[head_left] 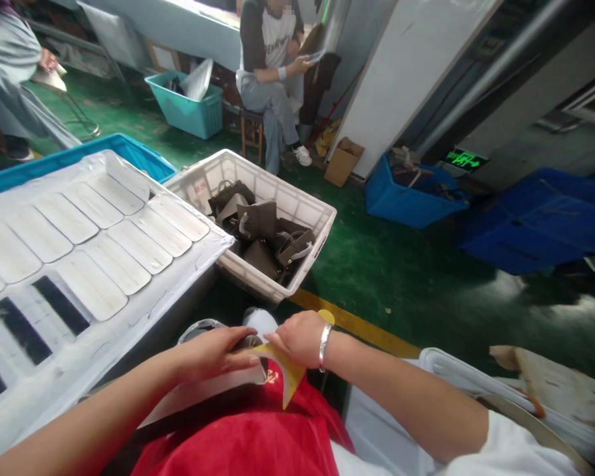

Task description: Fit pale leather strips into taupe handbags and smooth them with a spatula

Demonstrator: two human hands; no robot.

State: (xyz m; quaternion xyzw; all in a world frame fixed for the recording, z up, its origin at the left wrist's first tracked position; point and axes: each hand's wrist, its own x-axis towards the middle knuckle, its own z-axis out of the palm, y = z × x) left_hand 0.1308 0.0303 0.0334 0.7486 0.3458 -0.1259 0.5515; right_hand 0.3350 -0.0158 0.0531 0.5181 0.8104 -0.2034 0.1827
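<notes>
sheet of yellow (292, 382) is pinched by right fingers (278, 340), beside left fingers (242, 361) clasping brown piece (251, 342).

I had a yellow piece (292, 382) pinched in my right fingers (280, 341), its curved edge facing left and its lower end tapering to a point that hung downward. Its upper corner met a pale panel (213, 387), which my left fingers (242, 361) gripped at the near end. The panel was bent and tilted, sloping away down and to the left under my forearm; its far end was hidden from me.
</notes>
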